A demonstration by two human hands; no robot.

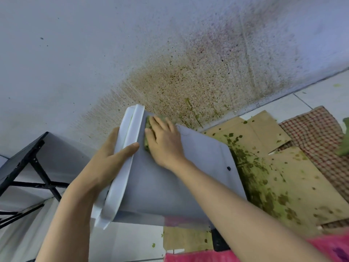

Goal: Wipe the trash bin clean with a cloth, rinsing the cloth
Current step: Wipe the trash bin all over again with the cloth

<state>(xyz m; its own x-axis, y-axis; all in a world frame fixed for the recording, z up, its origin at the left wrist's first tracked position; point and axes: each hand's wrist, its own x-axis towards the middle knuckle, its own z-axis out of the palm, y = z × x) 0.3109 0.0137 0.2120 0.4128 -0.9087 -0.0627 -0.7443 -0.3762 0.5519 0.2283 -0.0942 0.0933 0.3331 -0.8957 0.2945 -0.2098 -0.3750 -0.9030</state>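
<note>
The pale grey trash bin (188,176) lies tipped on its side in the middle of the view, its white rim (124,157) pointing left. My left hand (109,157) grips that rim, thumb on the outer wall. My right hand (162,140) presses flat on a green-stained cloth (147,125) against the bin's side, just beside the rim. Most of the cloth is hidden under my fingers.
A wall (170,53) speckled with brown and green spatter rises behind the bin. Flattened cardboard (273,176) smeared with green mess lies on the floor to the right, beside a red checked cloth (321,144). A black folding table frame (28,167) stands at left. Pink fabric (330,248) shows bottom right.
</note>
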